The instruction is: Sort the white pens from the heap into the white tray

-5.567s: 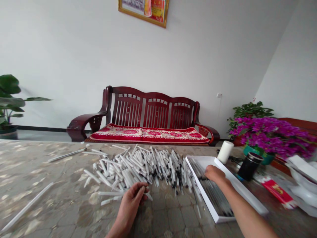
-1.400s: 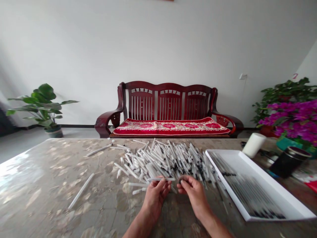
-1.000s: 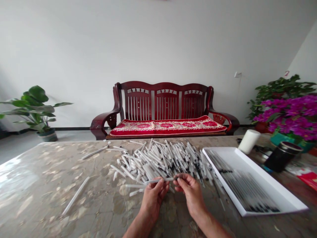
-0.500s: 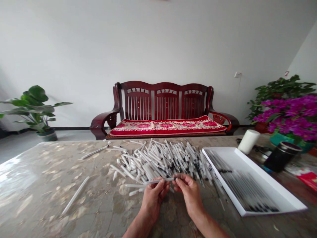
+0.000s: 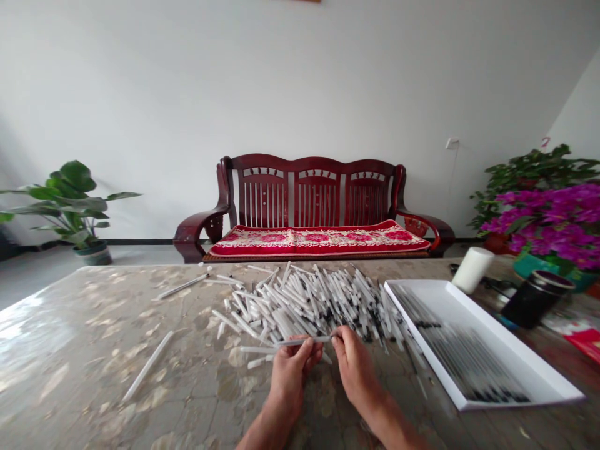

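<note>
Currently, left hand (image 5: 291, 378) and right hand (image 5: 356, 372) pinch one white tube (image 5: 302, 342); a large heap (image 5: 319, 306) is left on the worktop (image 5: 94, 325), some rows (image 5: 459, 356) laid in the white tray (image 5: 520, 347).

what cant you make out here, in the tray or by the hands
The sticks in the white tray: blurred in the head view, so their number and ends are unclear.
The white tube: right end hidden in the head view by the right hand.
The red packet: cut off by the head view's right edge.
</note>
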A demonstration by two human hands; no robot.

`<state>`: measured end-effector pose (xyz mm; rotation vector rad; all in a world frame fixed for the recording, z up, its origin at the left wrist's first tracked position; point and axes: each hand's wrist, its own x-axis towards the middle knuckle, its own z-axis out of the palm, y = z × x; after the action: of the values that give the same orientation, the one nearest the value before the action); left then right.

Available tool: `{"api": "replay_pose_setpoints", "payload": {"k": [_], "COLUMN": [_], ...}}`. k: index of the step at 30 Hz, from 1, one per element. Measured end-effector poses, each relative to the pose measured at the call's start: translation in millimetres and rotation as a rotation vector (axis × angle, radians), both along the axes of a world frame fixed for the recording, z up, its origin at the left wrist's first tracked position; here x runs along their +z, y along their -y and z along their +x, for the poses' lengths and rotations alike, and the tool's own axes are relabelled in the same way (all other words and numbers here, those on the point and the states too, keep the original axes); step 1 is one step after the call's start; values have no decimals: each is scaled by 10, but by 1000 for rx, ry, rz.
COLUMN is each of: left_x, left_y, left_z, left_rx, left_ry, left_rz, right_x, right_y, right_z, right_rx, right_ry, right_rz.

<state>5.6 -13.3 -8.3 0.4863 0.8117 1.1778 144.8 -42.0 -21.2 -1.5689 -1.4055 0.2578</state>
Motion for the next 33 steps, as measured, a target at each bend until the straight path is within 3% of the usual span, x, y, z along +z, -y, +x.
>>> {"api": "replay_pose_setpoints", "payload": {"k": [4,13,18,24,33], "left_x": [-14,-14,6,-3,-5], "left_y": [-8,-69,-85,-76,-63], "left_z": [12,5,14,11,11], "left_rx": [-9,-26,-52,-67,-54], "left_ry": [-49,-31,-43,-35,-32], "left_rz": [59,13,22,30,45], "right_x": [-1,90,77,66,69], "right_y": [-20,-10,-26,-39,-24], "right_z": [12,73,101,105,126], "right_rx": [-8,148,162,154,189], "right_ry": [89,2,-83,-61,-93], "right_rz": [-53,-104,-186,-88,-135]}}
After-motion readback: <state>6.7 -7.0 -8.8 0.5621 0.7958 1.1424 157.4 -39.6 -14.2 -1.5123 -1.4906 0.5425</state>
